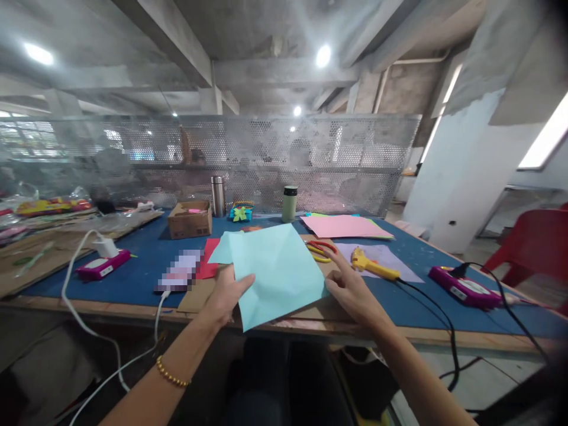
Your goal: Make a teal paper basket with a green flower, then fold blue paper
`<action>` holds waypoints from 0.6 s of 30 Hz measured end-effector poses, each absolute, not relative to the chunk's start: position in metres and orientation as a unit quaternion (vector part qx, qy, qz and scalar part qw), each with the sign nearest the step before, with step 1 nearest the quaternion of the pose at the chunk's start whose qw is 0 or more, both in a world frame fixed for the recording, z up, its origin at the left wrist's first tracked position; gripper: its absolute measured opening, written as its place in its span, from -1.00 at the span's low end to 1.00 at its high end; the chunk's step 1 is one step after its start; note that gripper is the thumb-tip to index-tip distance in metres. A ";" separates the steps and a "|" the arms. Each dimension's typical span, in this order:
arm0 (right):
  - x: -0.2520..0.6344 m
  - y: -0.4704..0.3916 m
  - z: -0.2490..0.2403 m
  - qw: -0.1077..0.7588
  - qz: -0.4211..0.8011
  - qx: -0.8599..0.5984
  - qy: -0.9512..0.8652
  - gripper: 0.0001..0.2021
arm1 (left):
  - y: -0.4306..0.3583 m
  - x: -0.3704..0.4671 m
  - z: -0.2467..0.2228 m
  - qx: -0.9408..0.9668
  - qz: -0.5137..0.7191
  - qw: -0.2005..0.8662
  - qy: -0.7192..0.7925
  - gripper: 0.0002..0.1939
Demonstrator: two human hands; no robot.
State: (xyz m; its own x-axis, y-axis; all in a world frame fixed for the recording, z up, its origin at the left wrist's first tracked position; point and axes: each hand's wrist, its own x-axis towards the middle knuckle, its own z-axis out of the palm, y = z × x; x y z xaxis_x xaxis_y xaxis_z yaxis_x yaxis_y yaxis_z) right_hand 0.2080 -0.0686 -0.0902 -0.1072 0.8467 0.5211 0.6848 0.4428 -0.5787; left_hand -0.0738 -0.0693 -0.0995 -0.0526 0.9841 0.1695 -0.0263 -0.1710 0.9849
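Note:
A light blue sheet of paper is held tilted above the table's front edge, between my two hands. My left hand grips its left edge, with the thumb lying on top and the other fingers hidden beneath. My right hand pinches the right edge, thumb and fingers closed at the corner. Behind the sheet, on the left, another light blue piece of paper sticks out. Just beyond my right fingers lies a tool with red and yellow handles, partly covered by the sheet.
To the right are a yellow glue gun on lilac paper, a pink sheet stack and a purple power strip. A cardboard box, steel flask and green bottle stand behind. Left lies a phone on a cable.

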 end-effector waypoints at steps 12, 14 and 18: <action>0.218 -0.075 -0.114 0.331 0.094 -0.508 -0.790 -0.60 | -0.109 -0.084 -0.095 0.878 0.216 0.015 0.427 -0.33; 0.217 -0.076 -0.116 0.341 0.095 -0.516 -0.780 -0.60 | -0.111 -0.086 -0.096 0.894 0.159 0.082 0.412 -0.22; 0.220 -0.080 -0.110 0.341 0.113 -0.532 -0.767 -0.60 | -0.107 -0.095 -0.096 0.890 0.136 0.151 0.407 -0.46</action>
State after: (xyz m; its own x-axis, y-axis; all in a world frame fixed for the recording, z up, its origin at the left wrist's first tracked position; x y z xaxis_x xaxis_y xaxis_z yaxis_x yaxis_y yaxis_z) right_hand 0.2202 -0.0803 -0.1097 -0.2013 0.8927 0.4032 0.7391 0.4085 -0.5356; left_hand -0.0948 -0.1075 -0.0955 0.6315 0.7660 0.1198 0.6836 -0.6230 0.3802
